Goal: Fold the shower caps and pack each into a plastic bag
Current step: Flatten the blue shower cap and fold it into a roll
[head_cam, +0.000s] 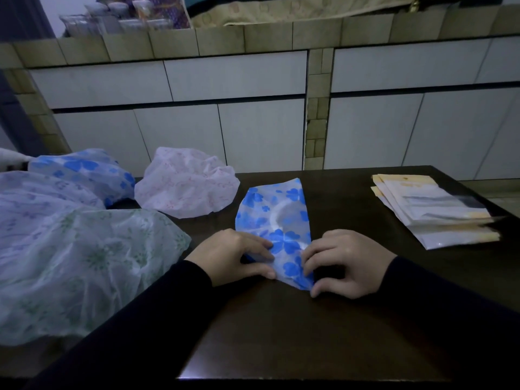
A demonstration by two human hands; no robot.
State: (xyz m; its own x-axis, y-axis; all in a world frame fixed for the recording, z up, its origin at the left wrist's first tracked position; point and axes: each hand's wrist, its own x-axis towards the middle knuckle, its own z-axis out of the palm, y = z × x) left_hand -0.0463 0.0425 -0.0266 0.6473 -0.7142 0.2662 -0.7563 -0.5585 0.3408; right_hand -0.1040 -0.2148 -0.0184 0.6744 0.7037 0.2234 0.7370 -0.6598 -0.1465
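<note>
While I am watching through the head camera, a thin, crinkly plastic shower cap with a blue flower print (277,220) is lying flattened on a dark, smooth wooden desk (281,333). It is folded into a long wedge, wide and rounded at the far end and narrowing to a point at the near end, with one straight creased edge on the right. The narrow end is sitting between the two hands. The left hand (233,256) is resting on the cap's left edge, its fingers curled and pinching the plastic against the desk. The right hand (347,263) is touching the right edge, fingers bent and thumb tip pressing near the point. Both arms are wearing black sleeves. To the left, four more caps are lying puffed and unfolded: a pink-patterned one (187,182), a blue-flowered one (84,171), a green-patterned one (84,266) and a purple-patterned one (36,192). Well apart on the right, a fanned stack of flat plastic bags (433,212) is lying.
</note>
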